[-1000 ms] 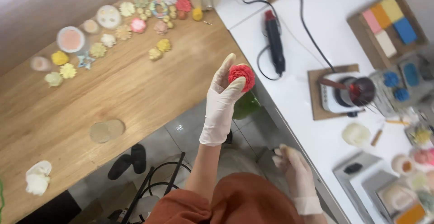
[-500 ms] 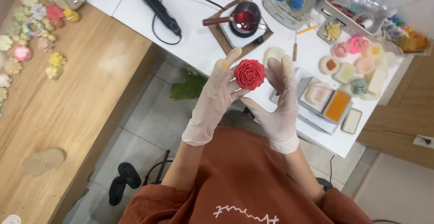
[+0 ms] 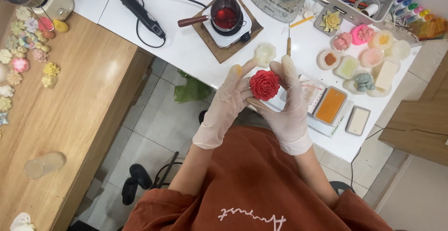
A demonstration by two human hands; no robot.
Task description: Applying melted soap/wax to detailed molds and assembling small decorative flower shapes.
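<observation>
You cradled the red, rose-shaped moulded wax flower (image 3: 264, 84) between gloved left hand (image 3: 227, 105) and right hand (image 3: 288, 103), fingertips closed on its underside; petals looked brittle and light, so the base seemed safest.

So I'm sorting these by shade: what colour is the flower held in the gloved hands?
Red. The flower shows best in the head view, held between both hands.

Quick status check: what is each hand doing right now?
Left hand: closed on the red flower, fingers along its left side.
Right hand: closed on the same red flower, fingers along its right side.
</observation>
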